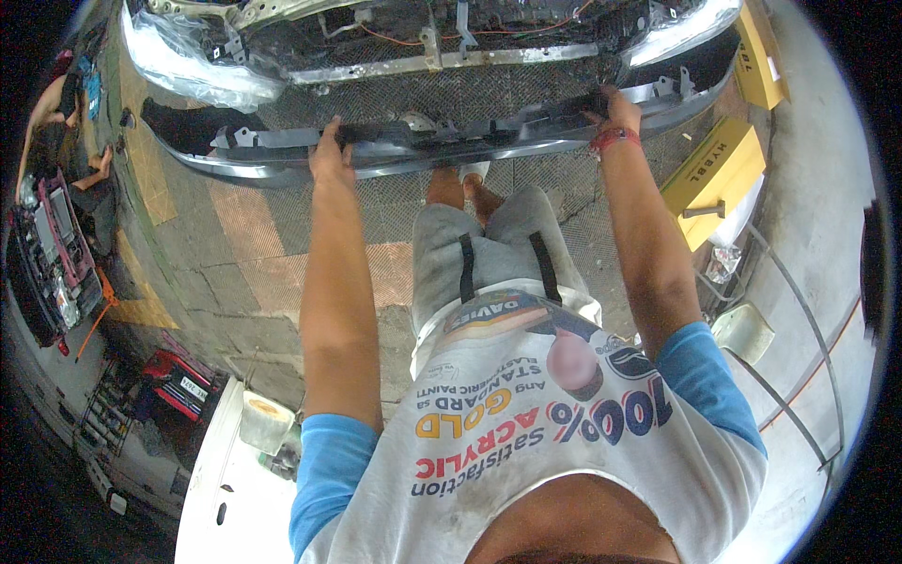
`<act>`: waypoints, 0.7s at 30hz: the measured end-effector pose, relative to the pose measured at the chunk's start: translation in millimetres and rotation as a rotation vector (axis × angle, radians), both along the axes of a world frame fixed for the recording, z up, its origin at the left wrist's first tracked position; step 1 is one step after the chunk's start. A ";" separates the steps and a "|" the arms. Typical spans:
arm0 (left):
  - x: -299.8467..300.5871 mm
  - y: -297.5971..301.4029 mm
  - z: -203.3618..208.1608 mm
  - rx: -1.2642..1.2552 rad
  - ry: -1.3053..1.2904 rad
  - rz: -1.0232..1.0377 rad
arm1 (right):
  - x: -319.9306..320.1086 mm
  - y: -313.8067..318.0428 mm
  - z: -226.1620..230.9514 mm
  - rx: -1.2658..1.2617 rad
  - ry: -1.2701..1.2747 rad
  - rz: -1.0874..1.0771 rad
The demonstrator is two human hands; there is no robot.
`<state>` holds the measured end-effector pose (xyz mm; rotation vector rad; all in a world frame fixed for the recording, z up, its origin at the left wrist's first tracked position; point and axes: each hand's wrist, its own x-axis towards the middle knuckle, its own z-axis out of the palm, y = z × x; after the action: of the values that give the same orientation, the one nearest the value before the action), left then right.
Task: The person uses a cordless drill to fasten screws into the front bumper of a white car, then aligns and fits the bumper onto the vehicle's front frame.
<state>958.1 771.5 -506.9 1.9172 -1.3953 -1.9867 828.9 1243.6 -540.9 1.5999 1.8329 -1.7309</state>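
Bumper (437,153) | long axis left-right | curved ends point toward car front (489,59)

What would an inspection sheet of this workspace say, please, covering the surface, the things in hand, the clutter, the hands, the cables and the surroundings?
Surface: textured floor, with reddish and tan patches.
Things in hand: dark bumper, held lengthwise before the car front; whether they touch cannot be told.
Clutter: two yellow boxes at right; clear plastic over both ends of the car front.
Grip: left hand and right hand both closed on the bumper, well apart.
Cables: thin orange wire across the car front.
Surroundings: another person, partly in view at left; a white panel at lower left.
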 end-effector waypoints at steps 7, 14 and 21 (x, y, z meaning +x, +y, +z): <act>-18.4 -23.2 6.6 0.161 0.127 -0.108 | -11.0 8.3 20.0 -0.250 0.067 -0.006; -38.7 -35.5 19.9 0.234 0.151 -0.281 | -25.0 -2.1 54.6 -0.188 -0.090 0.136; -55.4 -36.6 42.1 0.390 0.105 -0.291 | -31.9 -10.7 68.3 -0.284 0.108 -0.020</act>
<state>902.7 734.8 -464.8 1.7849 -1.4130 -2.6242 797.0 1232.8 -472.6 1.4432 1.5313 -2.0153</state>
